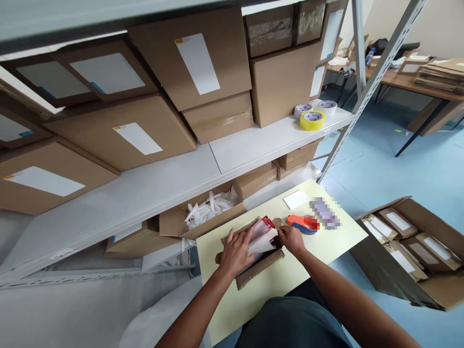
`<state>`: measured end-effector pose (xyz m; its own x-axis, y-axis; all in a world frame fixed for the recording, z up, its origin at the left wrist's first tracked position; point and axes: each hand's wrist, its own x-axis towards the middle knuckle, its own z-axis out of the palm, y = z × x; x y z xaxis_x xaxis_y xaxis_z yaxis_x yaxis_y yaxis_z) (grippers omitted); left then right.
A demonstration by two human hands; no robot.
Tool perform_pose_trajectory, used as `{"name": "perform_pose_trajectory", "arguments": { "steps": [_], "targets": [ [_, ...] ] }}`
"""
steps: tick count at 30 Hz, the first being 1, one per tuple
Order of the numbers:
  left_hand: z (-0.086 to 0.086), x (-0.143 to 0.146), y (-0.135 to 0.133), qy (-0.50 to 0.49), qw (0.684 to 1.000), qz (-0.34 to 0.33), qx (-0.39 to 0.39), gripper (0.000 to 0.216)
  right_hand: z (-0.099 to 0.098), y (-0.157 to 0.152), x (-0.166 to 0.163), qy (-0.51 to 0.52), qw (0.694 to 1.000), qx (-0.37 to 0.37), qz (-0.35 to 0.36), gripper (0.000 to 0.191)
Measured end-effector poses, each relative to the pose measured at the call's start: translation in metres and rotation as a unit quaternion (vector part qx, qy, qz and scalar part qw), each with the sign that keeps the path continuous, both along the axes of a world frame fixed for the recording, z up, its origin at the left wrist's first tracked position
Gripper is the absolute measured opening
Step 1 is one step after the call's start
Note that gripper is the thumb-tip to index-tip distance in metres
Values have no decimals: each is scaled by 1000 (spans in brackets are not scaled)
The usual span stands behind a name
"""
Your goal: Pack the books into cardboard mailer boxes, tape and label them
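A small open cardboard box [259, 269] lies on a pale yellow table [290, 285] in front of me. Clear plastic packets with red parts [264, 231] stand in it. My left hand [235, 251] rests over the packets on the left, fingers curled onto them. My right hand [292, 240] grips the packets and the box's edge on the right side. Just beyond my right hand lies an orange and blue tape dispenser [303, 223].
A white card [296, 199] and a blurred item [325, 213] lie on the table. Metal shelving [174, 179] holds cardboard boxes and tape rolls [312, 119]. An open box of white pieces [208, 209] sits below. A large carton of small boxes [409, 244] stands on the blue floor.
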<state>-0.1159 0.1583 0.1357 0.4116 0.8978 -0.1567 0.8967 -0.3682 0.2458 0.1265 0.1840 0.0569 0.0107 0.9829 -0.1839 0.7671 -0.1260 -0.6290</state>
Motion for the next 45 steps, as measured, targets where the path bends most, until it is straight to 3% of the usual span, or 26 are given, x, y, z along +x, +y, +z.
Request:
{"name": "perform_pose_trajectory", "arguments": {
  "steps": [12,18,27,36,39,45],
  "targets": [
    [1,6,-16,103,993,24,-46,87,-12,-6,-5,27,999,47,6,37],
    [4,13,-22,149,987,5,-60,85,-14,-7,-9,17,998,65,7,34],
    [-7,23,-25,189,981,11,-37,77,-20,-10,-14,12,997,76,13,30],
    [-26,22,-15,195,981,0,-17,50,-17,-11,-11,26,994,101,27,41],
    [-27,14,-21,177,984,-19,-16,56,-15,-10,-10,33,993,107,36,46],
    [-29,-8,-34,46,999,-22,-17,72,-14,-10,-11,39,993,105,44,43]
  ]
}}
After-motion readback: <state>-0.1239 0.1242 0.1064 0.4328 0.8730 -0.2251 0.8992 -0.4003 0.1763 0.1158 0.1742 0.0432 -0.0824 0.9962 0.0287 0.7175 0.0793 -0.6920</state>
